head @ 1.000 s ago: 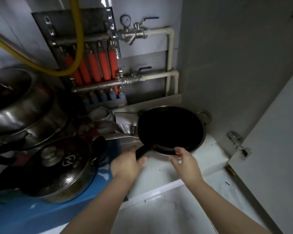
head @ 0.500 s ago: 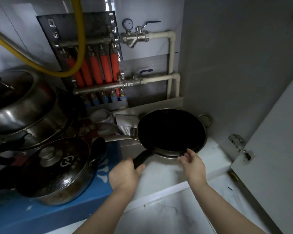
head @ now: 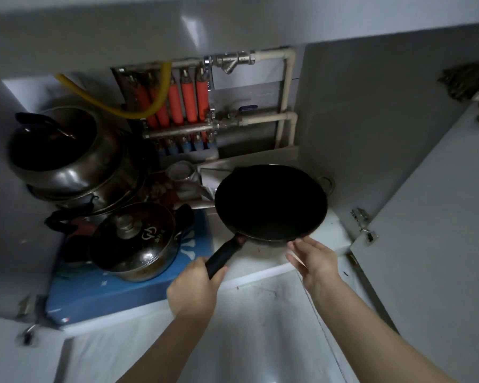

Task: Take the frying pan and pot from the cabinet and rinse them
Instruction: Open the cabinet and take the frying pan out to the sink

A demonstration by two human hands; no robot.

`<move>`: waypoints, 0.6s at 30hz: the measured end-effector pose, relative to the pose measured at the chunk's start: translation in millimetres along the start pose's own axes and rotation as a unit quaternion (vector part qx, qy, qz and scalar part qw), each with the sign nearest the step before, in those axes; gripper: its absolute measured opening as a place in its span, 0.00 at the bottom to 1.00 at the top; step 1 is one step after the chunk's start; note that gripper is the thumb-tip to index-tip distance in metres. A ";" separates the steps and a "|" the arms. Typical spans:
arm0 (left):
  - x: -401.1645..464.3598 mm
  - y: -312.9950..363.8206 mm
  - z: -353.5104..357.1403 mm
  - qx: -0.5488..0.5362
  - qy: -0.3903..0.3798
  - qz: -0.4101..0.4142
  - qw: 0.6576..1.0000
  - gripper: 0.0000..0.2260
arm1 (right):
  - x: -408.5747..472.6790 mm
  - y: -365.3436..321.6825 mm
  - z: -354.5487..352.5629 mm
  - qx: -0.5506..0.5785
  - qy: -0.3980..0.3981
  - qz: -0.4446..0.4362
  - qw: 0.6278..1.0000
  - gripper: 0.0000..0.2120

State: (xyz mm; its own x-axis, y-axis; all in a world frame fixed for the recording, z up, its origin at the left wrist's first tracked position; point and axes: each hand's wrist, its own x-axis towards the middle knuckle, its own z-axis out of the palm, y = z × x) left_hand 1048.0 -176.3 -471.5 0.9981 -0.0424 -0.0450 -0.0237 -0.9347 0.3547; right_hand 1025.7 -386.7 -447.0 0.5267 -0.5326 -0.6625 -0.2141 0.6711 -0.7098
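A black frying pan [head: 270,201] is tilted up off a steel wok [head: 327,183] whose ring handle shows behind it on the white cabinet floor. My left hand [head: 195,286] grips the end of the pan's black handle. With fingers straight, my right hand [head: 313,258] sits just under the pan's near rim; whether it touches is unclear. A steel pot with a glass lid [head: 134,241] stands to the left on a blue box.
Stacked large steel pots [head: 67,161] fill the back left. Red and blue manifold pipes [head: 183,106], a yellow hose [head: 116,106] and white pipes line the back wall. The open cabinet door [head: 432,230] with hinges stands at right.
The pan has lifted off the wok and come towards me. My right hand let go of its rim and opened. The view pulled back and up.
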 end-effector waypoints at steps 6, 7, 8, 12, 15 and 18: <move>-78.3 -0.6 -94.0 -0.044 -0.031 -0.048 0.997 0.14 | -102.6 -24.9 -7.4 -0.003 0.023 0.062 0.998 0.11; -91.6 0.6 -111.0 -0.046 -0.031 -0.056 0.997 0.13 | -119.8 -31.3 -6.8 0.000 0.026 0.064 0.998 0.10; -105.0 1.7 -128.1 -0.046 -0.033 -0.066 0.996 0.13 | -137.2 -37.9 -6.1 0.000 0.028 0.067 0.997 0.10; -156.3 2.2 -194.9 -0.034 -0.043 -0.091 0.994 0.13 | -209.2 -60.9 -6.5 0.000 0.016 0.074 0.997 0.12; -192.5 2.0 -242.5 -0.036 -0.047 -0.110 0.992 0.14 | -261.1 -74.4 -7.8 -0.016 -0.006 0.080 0.997 0.13; -229.0 0.6 -289.9 -0.042 -0.046 -0.139 0.988 0.16 | -309.3 -85.0 -6.1 -0.039 -0.011 0.089 0.995 0.12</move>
State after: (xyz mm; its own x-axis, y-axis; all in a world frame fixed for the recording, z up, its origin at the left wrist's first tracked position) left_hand 835.9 -64.8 -190.3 0.9557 0.1763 -0.2359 0.2596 -0.8826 0.3920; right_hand 876.0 -282.1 -183.2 0.4919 -0.3968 -0.7750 -0.3693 0.7109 -0.5985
